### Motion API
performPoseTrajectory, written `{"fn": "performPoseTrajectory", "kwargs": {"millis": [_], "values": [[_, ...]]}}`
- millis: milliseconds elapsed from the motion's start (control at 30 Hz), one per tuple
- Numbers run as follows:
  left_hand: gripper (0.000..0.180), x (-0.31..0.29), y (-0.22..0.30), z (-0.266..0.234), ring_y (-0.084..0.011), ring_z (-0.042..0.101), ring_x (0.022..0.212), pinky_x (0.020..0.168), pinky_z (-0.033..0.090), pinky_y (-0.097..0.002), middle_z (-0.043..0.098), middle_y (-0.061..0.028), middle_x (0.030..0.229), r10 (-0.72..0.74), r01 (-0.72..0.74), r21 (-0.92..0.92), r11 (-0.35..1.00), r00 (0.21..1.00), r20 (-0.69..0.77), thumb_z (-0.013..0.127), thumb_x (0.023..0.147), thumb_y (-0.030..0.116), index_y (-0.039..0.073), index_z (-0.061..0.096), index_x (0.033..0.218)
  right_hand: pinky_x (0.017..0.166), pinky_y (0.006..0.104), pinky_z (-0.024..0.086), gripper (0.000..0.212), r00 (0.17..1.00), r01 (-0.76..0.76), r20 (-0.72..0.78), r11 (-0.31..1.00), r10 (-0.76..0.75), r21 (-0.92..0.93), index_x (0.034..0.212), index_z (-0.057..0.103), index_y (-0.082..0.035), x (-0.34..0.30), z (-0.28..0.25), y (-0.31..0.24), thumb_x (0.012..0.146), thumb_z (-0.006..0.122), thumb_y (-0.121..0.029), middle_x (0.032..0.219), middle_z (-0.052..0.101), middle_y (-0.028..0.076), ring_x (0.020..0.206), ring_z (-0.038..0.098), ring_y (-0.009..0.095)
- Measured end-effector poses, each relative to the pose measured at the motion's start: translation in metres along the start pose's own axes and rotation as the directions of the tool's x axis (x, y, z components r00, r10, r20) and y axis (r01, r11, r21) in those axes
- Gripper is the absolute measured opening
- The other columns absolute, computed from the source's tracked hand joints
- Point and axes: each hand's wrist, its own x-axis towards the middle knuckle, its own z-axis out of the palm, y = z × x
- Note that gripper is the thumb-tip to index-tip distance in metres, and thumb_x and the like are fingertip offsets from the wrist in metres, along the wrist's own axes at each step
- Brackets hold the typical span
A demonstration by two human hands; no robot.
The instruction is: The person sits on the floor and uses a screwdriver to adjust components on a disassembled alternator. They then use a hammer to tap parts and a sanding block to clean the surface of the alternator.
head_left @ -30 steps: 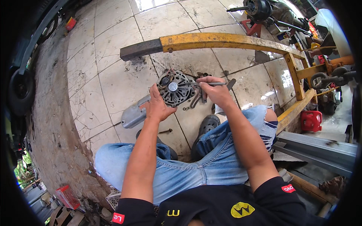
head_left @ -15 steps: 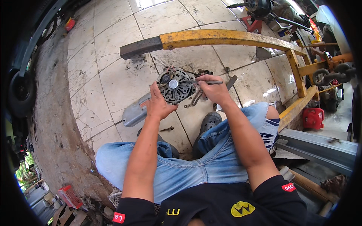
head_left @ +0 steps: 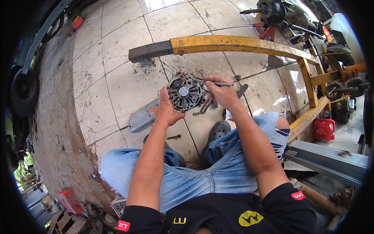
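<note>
An alternator (head_left: 187, 102) stands on the tiles in front of me, its slotted round end facing up with a pale disc at the centre. My left hand (head_left: 166, 110) grips its left side, thumb at the near edge and fingers along the rim. In my right hand (head_left: 224, 94) is a slim metal rod-like tool (head_left: 225, 84), pinched close to the alternator's right edge; its tip is hard to make out. A grey metal canister-like part (head_left: 141, 120) lies left of the alternator. Nearer me rests a loose bolt (head_left: 174, 137).
Beyond the alternator stretches a yellow steel hoist leg (head_left: 230, 42) with a dark end. A flat dark bar (head_left: 242, 91) and small nuts lie to the right. Farther right are a chain (head_left: 346, 89), a red container (head_left: 323, 129) and a metal channel (head_left: 331, 156).
The whole view has shifted a little, so things sit slightly farther right and lower. My left hand keeps its grip; the tool in my right hand has changed its angle slightly at the alternator's right side.
</note>
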Motion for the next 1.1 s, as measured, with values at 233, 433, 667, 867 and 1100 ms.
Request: {"fn": "performPoseTrajectory", "kwargs": {"millis": [233,433,667,867,1100], "values": [[0.139,0.009,-0.010,-0.003,-0.0355,0.036,0.142,0.107,0.044,-0.0488,0.024,-0.0156,0.159,0.050,-0.045,-0.104,0.994,0.997,0.051,0.091,0.053,0.024,0.009,-0.001,0.157,0.049,0.0246,0.046,0.021,0.999,0.006,0.049,0.999,-0.004,-0.046,0.110,0.071,0.000,0.004,0.021,-0.004,0.095,0.063,-0.012,0.072,0.066,0.001,0.052,0.056,0.007],[0.140,0.008,-0.006,-0.005,-0.0356,0.037,0.142,0.104,0.045,-0.0504,0.023,-0.0147,0.160,0.045,-0.040,-0.098,0.994,0.998,0.047,0.091,0.053,0.023,0.009,-0.001,0.157,0.050,0.0244,0.045,0.020,0.998,-0.011,0.053,0.993,0.018,-0.119,0.108,0.072,0.000,0.000,0.018,-0.005,0.095,0.063,-0.012,0.071,0.064,0.000,0.054,0.055,0.006],[0.140,0.007,0.003,-0.016,-0.0353,0.038,0.142,0.104,0.043,-0.0564,0.020,-0.0127,0.163,-0.050,0.064,-0.084,0.994,0.987,0.156,0.091,0.053,0.024,0.009,-0.001,0.157,0.051,0.0270,0.047,0.018,0.980,0.185,0.137,0.900,-0.141,-0.394,0.106,0.073,-0.002,0.005,0.011,0.002,0.093,0.064,-0.010,0.070,0.065,0.002,0.054,0.058,0.008],[0.139,0.012,-0.003,-0.010,-0.0344,0.036,0.144,0.106,0.041,-0.0568,0.018,-0.0120,0.164,0.001,0.008,-0.081,0.997,0.994,0.111,0.092,0.055,0.024,0.010,-0.001,0.158,0.059,0.0293,0.051,0.020,0.981,0.192,0.092,0.940,-0.173,-0.280,0.103,0.075,-0.004,0.005,0.018,-0.002,0.088,0.063,-0.011,0.074,0.070,0.006,0.061,0.062,0.011],[0.135,0.008,0.003,-0.015,-0.0368,0.057,0.122,0.102,0.048,-0.0401,0.047,-0.0177,0.145,-0.053,0.054,-0.015,0.998,0.995,0.086,0.086,0.055,0.013,0.014,-0.003,0.157,0.063,0.0298,0.051,0.020,0.989,0.103,0.137,0.910,-0.052,-0.402,0.104,0.075,-0.004,0.005,0.008,-0.012,0.089,0.065,-0.012,0.074,0.070,0.006,0.063,0.062,0.012]]}}
